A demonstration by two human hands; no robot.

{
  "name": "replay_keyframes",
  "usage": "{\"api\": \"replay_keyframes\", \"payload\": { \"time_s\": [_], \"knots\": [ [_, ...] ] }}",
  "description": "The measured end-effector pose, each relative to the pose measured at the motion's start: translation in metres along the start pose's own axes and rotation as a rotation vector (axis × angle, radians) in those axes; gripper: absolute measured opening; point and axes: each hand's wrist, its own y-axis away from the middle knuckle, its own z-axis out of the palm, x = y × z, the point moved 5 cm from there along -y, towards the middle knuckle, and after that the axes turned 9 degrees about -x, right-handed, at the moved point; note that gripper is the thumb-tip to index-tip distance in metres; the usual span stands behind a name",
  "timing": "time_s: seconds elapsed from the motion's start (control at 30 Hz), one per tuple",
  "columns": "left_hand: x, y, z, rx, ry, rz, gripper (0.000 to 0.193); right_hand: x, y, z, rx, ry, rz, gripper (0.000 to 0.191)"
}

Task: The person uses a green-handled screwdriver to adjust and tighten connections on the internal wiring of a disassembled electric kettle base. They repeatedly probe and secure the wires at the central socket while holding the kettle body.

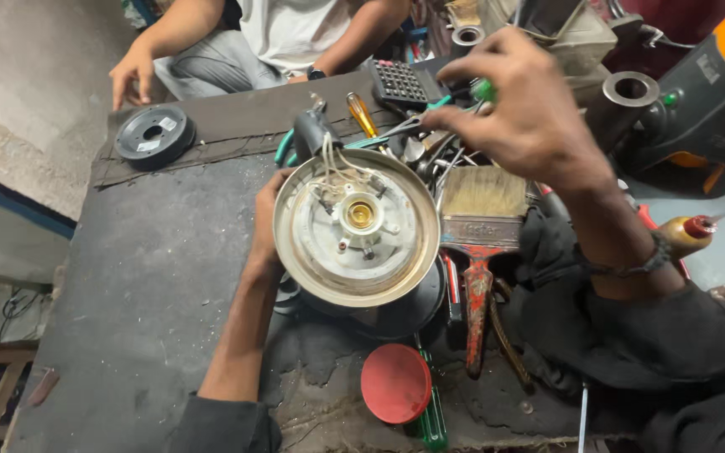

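Left hand [266, 222] grips the left rim of the round metal motor housing [356, 226], centre frame, tilted up to face the camera; fingers wrapped behind it, thumb on the edge. White wires [329, 168] run from its top. Right hand [520, 105], upper right, fingers pinched narrow on a green-handled tool [482, 90] above the tool pile. Paintbrush [482, 220] just right of the housing. Red lid [395, 382] below. Black pulley [154, 134] upper left, near another person's hand [133, 75].

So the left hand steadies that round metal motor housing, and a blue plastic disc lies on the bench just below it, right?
Not quite: the plastic disc is red, not blue, as the head view shows. The rest holds: the left hand steadies the round metal motor housing, and the disc lies on the dark workbench just below it.
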Motion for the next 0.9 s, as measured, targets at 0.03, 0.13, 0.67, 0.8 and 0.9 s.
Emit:
{"api": "replay_keyframes", "payload": {
  "time_s": [0.03,0.13,0.67,0.8,0.9],
  "knots": [
    [0.000,0.001,0.001,-0.002,0.014,0.002,0.036,0.004,0.001,-0.002,0.038,-0.033,0.025,0.043],
    [0.002,0.004,0.003,-0.006,0.040,-0.011,0.037,0.012,0.006,-0.010,0.196,-0.114,0.003,0.026],
    [0.002,0.011,0.008,-0.118,0.088,0.109,0.019,0.022,0.046,-0.036,0.326,-0.207,-0.093,0.014],
    [-0.009,0.021,0.007,-0.140,0.296,0.080,0.026,0.008,0.018,-0.020,0.027,-0.190,0.053,0.014],
    [-0.033,0.030,-0.004,-0.100,0.328,0.047,0.042,0.005,0.005,0.004,-0.274,-0.162,0.116,0.023]
  ]
}}
